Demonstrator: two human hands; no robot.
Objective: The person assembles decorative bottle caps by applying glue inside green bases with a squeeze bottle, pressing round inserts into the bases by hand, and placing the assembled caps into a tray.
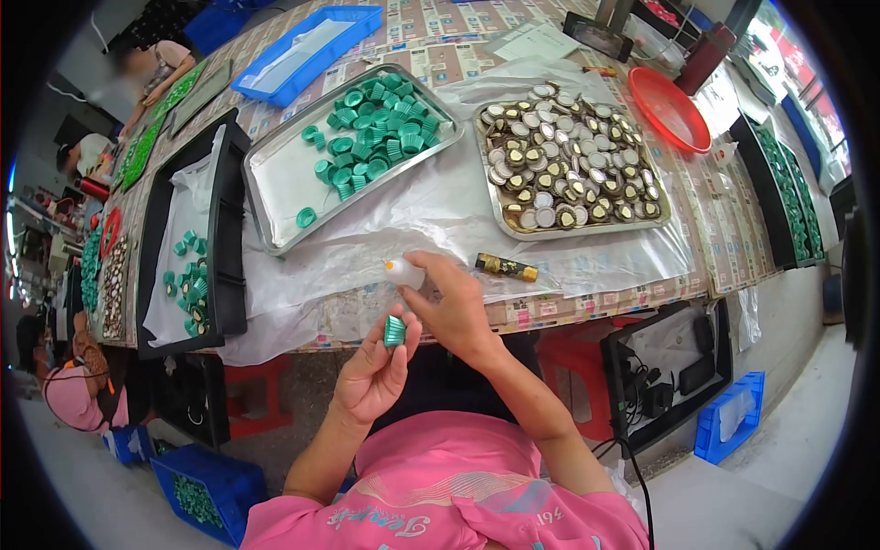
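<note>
Small assembly workshop, hand piecework

Beyond the hands, the long counter (587, 298) carries a metal tray of green caps (376, 128), a tray of gold-and-silver discs (568, 160) and blue plastic bins (307, 50); other workers sit further left.

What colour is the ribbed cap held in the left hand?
Green, with a metallic sheen: the ribbed cap in the left hand, head view.

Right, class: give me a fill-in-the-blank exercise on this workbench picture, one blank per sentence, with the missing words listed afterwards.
1. The left hand pinches a small ribbed cap whose colour is ____.
2. The right hand holds a small white ____ with a pointed nozzle.
3. The loose green caps lie piled in a metal ____.
4. The round bowl near the far edge of the table is ____ in colour.

Missing words: green; bottle; tray; red
</note>
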